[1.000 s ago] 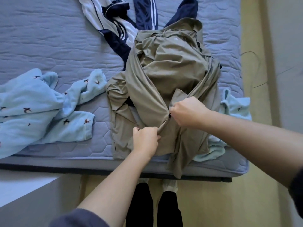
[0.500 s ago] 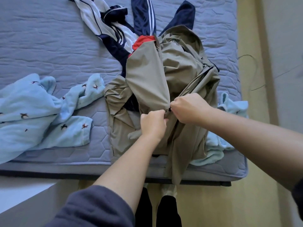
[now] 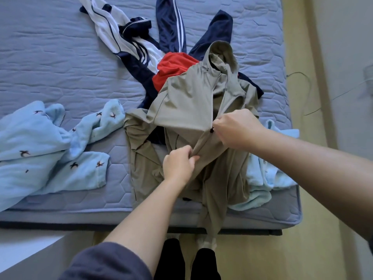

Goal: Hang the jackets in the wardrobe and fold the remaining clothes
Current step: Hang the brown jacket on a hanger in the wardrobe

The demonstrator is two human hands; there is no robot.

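At near edge of bed (image 3: 60,57), apparently zipping khaki jacket (image 3: 181,106), left hand (image 3: 177,165) clamped on its front, right hand (image 3: 236,129) pinching zipper pull (image 3: 212,129); nothing hung yet, blue fleece (image 3: 40,148), navy tracksuit (image 3: 171,27), red garment (image 3: 173,67) unfolded.

Both bare forearms reach forward from the near edge. The left hand (image 3: 178,165), knuckles up, curls its fingers tight on a fold of the khaki jacket (image 3: 181,110). The right hand (image 3: 236,129), just beyond and to its right, pinches the same garment.
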